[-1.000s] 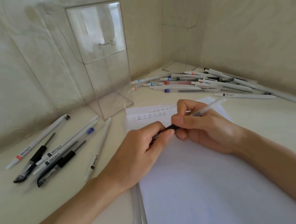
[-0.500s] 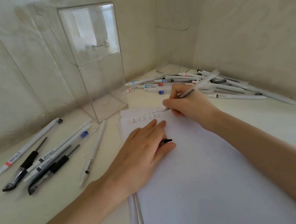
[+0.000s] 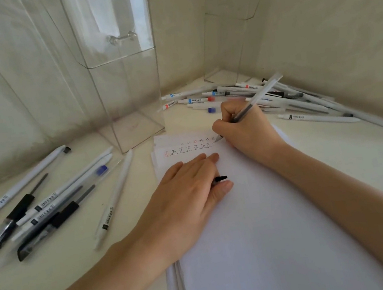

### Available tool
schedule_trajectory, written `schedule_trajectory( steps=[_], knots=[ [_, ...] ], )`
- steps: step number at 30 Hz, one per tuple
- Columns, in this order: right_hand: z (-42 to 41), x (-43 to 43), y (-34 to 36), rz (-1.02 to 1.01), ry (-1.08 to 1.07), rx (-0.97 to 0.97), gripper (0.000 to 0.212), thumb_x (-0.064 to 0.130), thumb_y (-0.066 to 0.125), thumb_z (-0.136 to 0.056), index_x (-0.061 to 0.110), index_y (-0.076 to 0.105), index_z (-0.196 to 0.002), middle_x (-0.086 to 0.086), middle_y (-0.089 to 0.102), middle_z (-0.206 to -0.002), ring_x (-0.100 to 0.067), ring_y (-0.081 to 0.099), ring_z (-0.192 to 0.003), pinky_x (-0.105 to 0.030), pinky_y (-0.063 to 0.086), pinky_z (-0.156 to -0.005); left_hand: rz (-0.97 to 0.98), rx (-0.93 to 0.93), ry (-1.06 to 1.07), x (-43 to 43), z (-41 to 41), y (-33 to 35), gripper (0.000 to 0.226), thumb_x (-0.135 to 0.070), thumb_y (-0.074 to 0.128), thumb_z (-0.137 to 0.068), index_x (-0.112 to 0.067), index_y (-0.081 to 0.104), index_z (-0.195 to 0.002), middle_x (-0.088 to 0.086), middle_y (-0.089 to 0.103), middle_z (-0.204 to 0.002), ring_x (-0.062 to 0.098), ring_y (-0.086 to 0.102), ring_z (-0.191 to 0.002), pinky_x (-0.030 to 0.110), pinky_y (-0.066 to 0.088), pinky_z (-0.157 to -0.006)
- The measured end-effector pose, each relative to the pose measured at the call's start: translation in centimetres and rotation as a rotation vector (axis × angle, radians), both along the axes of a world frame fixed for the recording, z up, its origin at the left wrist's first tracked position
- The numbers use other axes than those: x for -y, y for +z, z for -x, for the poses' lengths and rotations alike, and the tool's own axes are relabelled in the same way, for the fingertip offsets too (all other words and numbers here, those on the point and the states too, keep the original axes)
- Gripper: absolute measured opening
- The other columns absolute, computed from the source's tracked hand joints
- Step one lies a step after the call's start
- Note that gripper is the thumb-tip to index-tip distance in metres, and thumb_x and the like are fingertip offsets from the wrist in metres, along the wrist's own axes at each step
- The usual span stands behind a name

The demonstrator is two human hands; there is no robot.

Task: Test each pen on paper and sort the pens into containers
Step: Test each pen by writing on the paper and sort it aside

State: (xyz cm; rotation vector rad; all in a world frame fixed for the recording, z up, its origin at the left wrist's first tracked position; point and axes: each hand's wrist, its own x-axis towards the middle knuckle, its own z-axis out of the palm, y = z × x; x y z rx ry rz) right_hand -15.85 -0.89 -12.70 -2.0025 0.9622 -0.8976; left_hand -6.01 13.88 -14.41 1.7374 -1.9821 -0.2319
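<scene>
Cream desk (image 3: 340,171), set into a corner between pale walls, carries all items.

Head view:
- White paper (image 3: 262,234) lies at centre, on a thin stack of sheets. A row of test characters (image 3: 186,149) runs along its far edge.
- Right hand (image 3: 246,131): grip clamped on a translucent pen (image 3: 260,93). The barrel slants up and away; the tip touches the paper at the right end of the row.
- Left hand (image 3: 183,196): fingers lie flat on the paper just below the row. The thumb pins a black pen cap (image 3: 221,178) against the forefinger, so this grip is closed on the cap.
- A heap of pens (image 3: 291,101) lies in the far right corner; a loose group of pens (image 3: 44,205) lies at left.
- Two clear containers stand behind the paper: the near container (image 3: 127,92) just beyond its left corner, the far container (image 3: 228,51) in the corner. No pens are visible in either.

Step in hand, as judged: test stroke.
1. Keep the left palm pressing so that the sheet cannot slide.
2. Write one full character with light, even pressure, in line with the row.
3. Check the ink line for colour and gaps.
4. Refit the cap before sorting.
</scene>
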Motion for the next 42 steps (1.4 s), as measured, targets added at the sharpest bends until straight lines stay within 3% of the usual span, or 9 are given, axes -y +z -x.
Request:
schedule_trajectory(
  steps=[10,19,23,27,31,34,36,38,42],
  knots=[
    [0.1,-0.2,0.2,-0.010,-0.010,-0.008,0.037,0.004,0.059,-0.073,0.016,0.031,-0.053,-0.003,0.029,-0.054,-0.008,0.026,-0.050,-0.022,0.025,-0.046,0.000,0.006,0.002,0.1,0.0,0.1,0.055,-0.053,0.016,-0.089,-0.019,0.044,-0.120,-0.012,0.048,-0.124,0.004,0.035,-0.126,0.017,0.017,-0.104],
    [0.2,-0.3,0.3,-0.026,-0.002,-0.020,0.028,0.004,0.059,-0.075,0.010,0.039,-0.058,-0.008,0.035,-0.056,-0.012,0.033,-0.051,-0.022,0.028,-0.047,-0.004,-0.015,0.000,0.2,0.0,-0.1,0.032,-0.053,0.018,-0.089,-0.028,0.037,-0.097,-0.012,0.043,-0.136,0.001,0.027,-0.133,0.019,0.017,-0.106],
    [0.2,-0.3,0.2,-0.022,0.003,-0.024,0.032,0.006,0.061,-0.074,0.013,0.036,-0.055,-0.001,0.034,-0.053,-0.011,0.035,-0.052,-0.023,0.030,-0.051,0.009,-0.008,0.006,0.2,0.0,-0.1,0.056,-0.054,0.017,-0.088,-0.021,0.043,-0.125,-0.012,0.047,-0.127,0.003,0.033,-0.126,0.019,0.018,-0.106],
    [0.1,-0.2,0.2,-0.021,-0.001,-0.015,0.039,0.004,0.060,-0.074,0.017,0.029,-0.052,0.009,0.027,-0.047,-0.005,0.028,-0.047,-0.021,0.028,-0.049,0.035,-0.013,0.002,0.2,-0.1,0.0,0.053,-0.055,0.017,-0.087,-0.019,0.047,-0.114,-0.012,0.044,-0.135,0.003,0.033,-0.128,0.013,0.015,-0.101],
    [0.2,-0.3,0.1,-0.006,-0.021,0.009,0.039,0.002,0.057,-0.076,0.017,0.028,-0.055,0.003,0.027,-0.052,-0.006,0.027,-0.047,-0.024,0.030,-0.052,0.042,-0.021,-0.006,0.1,-0.1,0.0,0.044,-0.053,0.023,-0.088,-0.018,0.046,-0.104,-0.011,0.048,-0.132,-0.004,0.031,-0.120,0.005,0.014,-0.095],
    [0.6,-0.5,0.6,-0.050,0.004,0.129,0.038,0.009,0.061,-0.085,0.012,0.037,-0.056,-0.002,0.041,-0.047,-0.007,0.035,-0.042,-0.022,0.040,-0.054,0.069,-0.107,0.004,-0.2,0.0,0.2,0.034,-0.037,0.032,-0.095,-0.012,0.047,-0.113,-0.007,0.051,-0.127,-0.002,0.035,-0.114,0.002,0.018,-0.094],
    [1.0,-0.8,1.3,-0.170,0.104,0.253,0.039,0.020,0.063,-0.089,0.009,0.040,-0.059,-0.003,0.042,-0.042,-0.012,0.033,-0.038,-0.020,0.033,-0.046,0.060,-0.225,0.032,-0.2,-0.1,0.4,0.028,-0.029,0.032,-0.098,-0.011,0.046,-0.115,-0.003,0.057,-0.112,0.008,0.048,-0.102,0.018,0.036,-0.091],
    [1.4,-1.1,1.9,-0.308,0.249,0.333,0.033,0.020,0.066,-0.085,0.010,0.042,-0.065,-0.003,0.038,-0.043,-0.016,0.029,-0.042,-0.023,0.026,-0.044,0.057,-0.319,0.085,-0.1,-0.2,0.8,0.022,-0.030,0.037,-0.098,-0.012,0.049,-0.102,0.000,0.059,-0.089,0.014,0.053,-0.083,0.034,0.042,-0.077],
    [1.7,-1.9,2.3,-0.446,0.454,0.379,0.021,0.011,0.071,-0.075,0.016,0.050,-0.070,-0.001,0.041,-0.054,-0.014,0.035,-0.051,-0.023,0.032,-0.047,0.169,-0.577,0.188,-0.4,-0.4,1.4,0.012,-0.024,0.061,-0.087,-0.013,0.060,-0.093,-0.008,0.066,-0.080,0.004,0.063,-0.076,0.021,0.047,-0.073]
  ],
)
